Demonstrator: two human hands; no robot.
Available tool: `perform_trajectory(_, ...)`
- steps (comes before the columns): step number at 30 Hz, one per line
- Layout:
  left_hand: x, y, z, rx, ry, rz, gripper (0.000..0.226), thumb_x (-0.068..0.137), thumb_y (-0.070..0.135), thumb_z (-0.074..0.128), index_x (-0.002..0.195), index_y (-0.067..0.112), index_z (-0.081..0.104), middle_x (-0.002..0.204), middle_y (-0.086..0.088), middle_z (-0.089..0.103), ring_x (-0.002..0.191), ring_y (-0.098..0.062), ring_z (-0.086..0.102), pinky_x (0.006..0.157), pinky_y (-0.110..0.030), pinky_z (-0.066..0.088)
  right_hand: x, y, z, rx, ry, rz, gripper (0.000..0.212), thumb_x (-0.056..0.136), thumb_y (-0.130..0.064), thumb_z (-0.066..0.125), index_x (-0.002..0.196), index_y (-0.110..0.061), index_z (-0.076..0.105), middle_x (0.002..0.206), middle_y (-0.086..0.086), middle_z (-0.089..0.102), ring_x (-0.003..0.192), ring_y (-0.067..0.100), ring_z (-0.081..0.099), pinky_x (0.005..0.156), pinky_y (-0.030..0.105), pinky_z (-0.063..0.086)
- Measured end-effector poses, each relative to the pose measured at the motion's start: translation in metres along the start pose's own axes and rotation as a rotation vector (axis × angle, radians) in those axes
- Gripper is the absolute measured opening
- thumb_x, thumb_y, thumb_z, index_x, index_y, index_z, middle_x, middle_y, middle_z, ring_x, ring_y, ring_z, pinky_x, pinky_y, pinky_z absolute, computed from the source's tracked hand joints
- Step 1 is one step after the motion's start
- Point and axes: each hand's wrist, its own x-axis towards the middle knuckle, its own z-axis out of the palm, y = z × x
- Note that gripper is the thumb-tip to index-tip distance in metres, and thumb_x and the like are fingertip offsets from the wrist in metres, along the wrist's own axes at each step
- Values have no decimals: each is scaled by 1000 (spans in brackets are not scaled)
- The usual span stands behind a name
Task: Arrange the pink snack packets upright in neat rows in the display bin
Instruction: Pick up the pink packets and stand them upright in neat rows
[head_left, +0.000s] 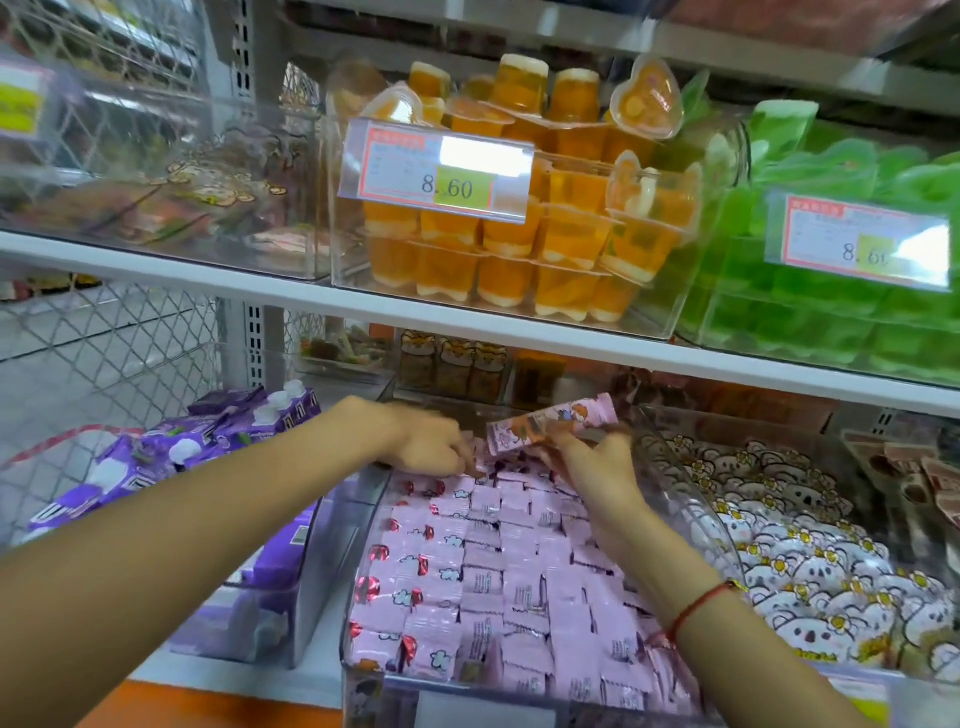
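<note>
1. While the left hand (434, 441) rests knuckles-up on the back rows of the pink snack packets (498, 566), its fingers curled down among them, I cannot tell whether it grips one or only presses them into line.
2. The right hand (597, 467) pinches one long pink packet (553, 423) at its lower edge, holding it lying nearly level just above the back of the display bin (685, 483).
3. Most packets already stand on edge in tight rows that fill the clear bin, from the front lip to where the hands work; the bin sits between purple cartons (208, 441) on the left and white koala-print packets (810, 551) on the right.
4. To my eye these are light, thin film wraps: soft, crinkly and somewhat slick, with crimped ends that bend easily.
5. I would take each by its long side edges near the middle, thumb against fingers, not by the flimsy sealed end, which would likely fold.
6. A squeeze too hard may crush whatever is inside, and pushing one in carelessly could tip its neighbours.
</note>
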Motion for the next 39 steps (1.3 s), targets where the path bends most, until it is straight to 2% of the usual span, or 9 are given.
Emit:
perform_trajectory(3,-3,-11,-2,65,52,-8,36,99,28,35,120,16,61,95,-4,65,77,-18,57,73,-30,46,5,8,11,-215,-41,-66,31,92,-16,60,117,-11,41,110,10,63,101,24,63,89,35,50)
perform_trajectory(8,-10,-22,4,39,231,22,33,97,23,40,124,25,59,128,-1,61,113,-18,56,97,-38,45,11,10,10,-786,-225,-446,43,91,-19,59,128,-16,36,92,6,66,83,25,65,71,37,53)
perform_trajectory(10,-14,-22,5,-62,378,28,38,97,18,43,133,26,51,135,2,55,119,-16,53,98,-31,43,11,10,7,-980,-292,-597,42,91,-22,59,126,-23,34,86,5,65,76,26,64,65,38,53)
perform_trajectory(13,-19,-14,7,-170,547,60,43,94,13,47,135,29,47,129,0,58,106,-16,58,85,-24,45,7,24,10,-1241,-378,-669,31,95,-25,51,124,-20,43,102,10,62,95,31,59,76,39,50)
perform_trajectory(17,-19,3,16,-189,560,116,49,92,5,47,137,25,47,140,0,51,127,-18,48,105,-35,40,9,25,7,-1171,-492,-511,40,97,-17,45,136,-17,48,122,14,57,112,32,51,91,36,44)
perform_trajectory(20,-14,12,22,-135,448,127,52,90,1,44,136,26,47,133,-4,56,120,-22,53,97,-41,45,7,18,-8,-1071,-550,-413,48,95,-14,46,142,-14,38,111,5,58,108,27,51,86,28,40)
perform_trajectory(26,-2,21,27,53,257,75,49,90,2,39,132,24,52,139,-4,49,125,-25,46,99,-37,39,-13,29,-38,-1246,-511,-401,48,101,-32,32,147,-18,30,150,5,34,134,23,34,107,31,28)
perform_trajectory(33,4,26,22,86,178,31,43,92,10,40,128,26,56,135,-1,54,120,-23,50,93,-36,41,-16,32,-36,-1294,-463,-416,49,100,-34,33,146,-19,31,150,6,34,136,23,32,109,31,27)
perform_trajectory(39,11,29,26,-79,414,-23,29,95,22,49,122,27,58,124,1,61,103,-14,55,85,-31,45,-31,23,-36,-1224,-235,-625,37,100,-33,32,124,-18,56,127,3,54,116,24,48,88,33,43)
